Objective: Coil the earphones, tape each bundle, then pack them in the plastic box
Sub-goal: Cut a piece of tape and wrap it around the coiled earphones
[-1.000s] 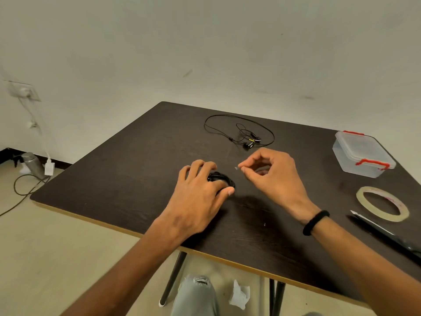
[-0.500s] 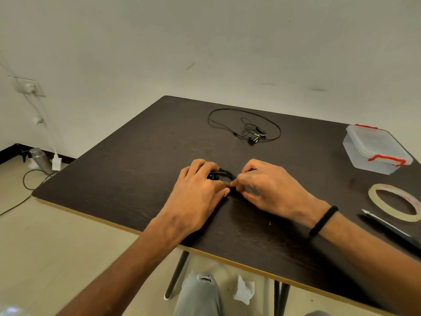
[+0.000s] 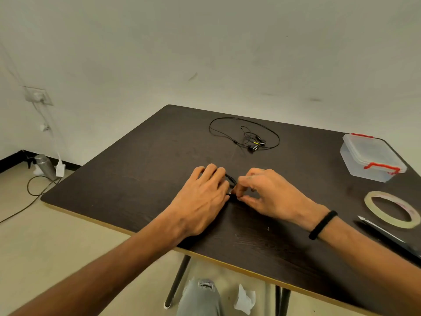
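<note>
On the dark tabletop (image 3: 136, 169), a lidded plastic box (image 3: 371, 159) was seen, contents indiscernible. A coiled bundle (image 3: 230, 180) was pressed under the left hand (image 3: 200, 199), fingers flat, and pinched by the right hand (image 3: 271, 195).

free: bare table (image 3: 141, 169) at 9 o'clock | blocked: loose earphones (image 3: 246, 135) 12, plastic box (image 3: 373, 158) 2, tape roll (image 3: 391, 209) and knife (image 3: 385, 236) 3
</note>
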`<state>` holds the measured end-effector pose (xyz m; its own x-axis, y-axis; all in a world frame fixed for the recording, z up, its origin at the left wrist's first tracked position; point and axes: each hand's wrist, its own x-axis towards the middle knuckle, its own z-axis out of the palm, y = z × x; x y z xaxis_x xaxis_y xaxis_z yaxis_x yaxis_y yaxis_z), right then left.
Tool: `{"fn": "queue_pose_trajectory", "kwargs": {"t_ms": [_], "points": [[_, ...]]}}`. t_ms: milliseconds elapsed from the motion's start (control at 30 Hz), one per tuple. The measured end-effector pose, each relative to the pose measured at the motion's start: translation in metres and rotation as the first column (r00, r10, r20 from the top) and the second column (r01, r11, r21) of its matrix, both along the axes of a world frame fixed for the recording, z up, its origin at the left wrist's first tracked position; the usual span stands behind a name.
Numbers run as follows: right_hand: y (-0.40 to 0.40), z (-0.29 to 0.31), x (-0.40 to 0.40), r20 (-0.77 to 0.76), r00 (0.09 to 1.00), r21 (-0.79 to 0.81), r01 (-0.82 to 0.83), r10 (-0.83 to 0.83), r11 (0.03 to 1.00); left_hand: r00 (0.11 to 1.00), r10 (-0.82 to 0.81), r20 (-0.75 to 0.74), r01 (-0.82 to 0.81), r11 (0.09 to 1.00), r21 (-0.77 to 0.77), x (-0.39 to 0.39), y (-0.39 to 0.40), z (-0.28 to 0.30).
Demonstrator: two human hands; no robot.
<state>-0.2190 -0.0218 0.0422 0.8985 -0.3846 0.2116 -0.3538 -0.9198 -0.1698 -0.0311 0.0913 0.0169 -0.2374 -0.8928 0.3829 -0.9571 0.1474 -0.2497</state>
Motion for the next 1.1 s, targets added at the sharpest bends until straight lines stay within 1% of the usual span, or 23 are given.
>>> {"fn": "queue_pose_trajectory", "kwargs": {"t_ms": [133, 233, 333, 467, 567, 633, 667, 767, 833, 933, 1000, 1100], "points": [[0.006, -0.006, 0.001, 0.072, 0.997, 0.083, 0.017, -0.023, 0.996, 1.000, 0.005, -0.005, -0.004, 1.000, 0.021, 0.007, 0.001, 0.001], [0.011, -0.009, 0.000, 0.172, 0.979, 0.157, 0.080, -0.107, 0.984, 0.999, 0.036, -0.015, -0.036, 0.999, -0.006, 0.003, 0.004, 0.003], [0.020, -0.007, -0.004, 0.290, 0.937, 0.223, 0.131, -0.194, 0.966, 0.998, 0.055, -0.040, -0.056, 0.998, -0.039, -0.002, 0.007, 0.015], [0.034, 0.005, -0.012, 0.416, 0.844, 0.340, 0.200, -0.338, 0.919, 0.986, 0.046, -0.161, -0.054, 0.998, -0.044, -0.015, 0.012, 0.042], [0.042, 0.017, -0.025, 0.499, 0.778, 0.357, 0.217, -0.382, 0.909, 0.960, 0.040, -0.276, -0.039, 0.999, 0.010, -0.028, 0.013, 0.063], [0.049, 0.026, -0.035, 0.537, 0.755, 0.316, 0.234, -0.377, 0.919, 0.928, 0.020, -0.372, -0.005, 0.999, 0.039, -0.039, 0.013, 0.076], [0.054, 0.030, -0.040, 0.567, 0.740, 0.267, 0.252, -0.363, 0.930, 0.904, 0.004, -0.427, 0.017, 0.999, 0.046, -0.045, 0.014, 0.083], [0.063, 0.038, -0.053, 0.662, 0.700, 0.034, 0.332, -0.270, 0.943, 0.808, -0.030, -0.588, 0.085, 0.994, 0.066, -0.064, 0.017, 0.100], [0.067, 0.039, -0.062, 0.707, 0.676, -0.115, 0.398, -0.206, 0.910, 0.741, -0.051, -0.670, 0.138, 0.987, 0.077, -0.078, 0.020, 0.109], [0.071, 0.038, -0.074, 0.775, 0.626, -0.295, 0.483, -0.090, 0.824, 0.619, -0.094, -0.779, 0.225, 0.972, 0.062, -0.097, 0.024, 0.120], [0.076, 0.036, -0.080, 0.799, 0.598, -0.333, 0.531, -0.067, 0.779, 0.557, -0.099, -0.825, 0.273, 0.960, 0.069, -0.109, 0.024, 0.126], [0.080, 0.032, -0.088, 0.828, 0.552, -0.301, 0.584, -0.096, 0.754, 0.502, -0.066, -0.862, 0.294, 0.951, 0.098, -0.122, 0.023, 0.128]]}}
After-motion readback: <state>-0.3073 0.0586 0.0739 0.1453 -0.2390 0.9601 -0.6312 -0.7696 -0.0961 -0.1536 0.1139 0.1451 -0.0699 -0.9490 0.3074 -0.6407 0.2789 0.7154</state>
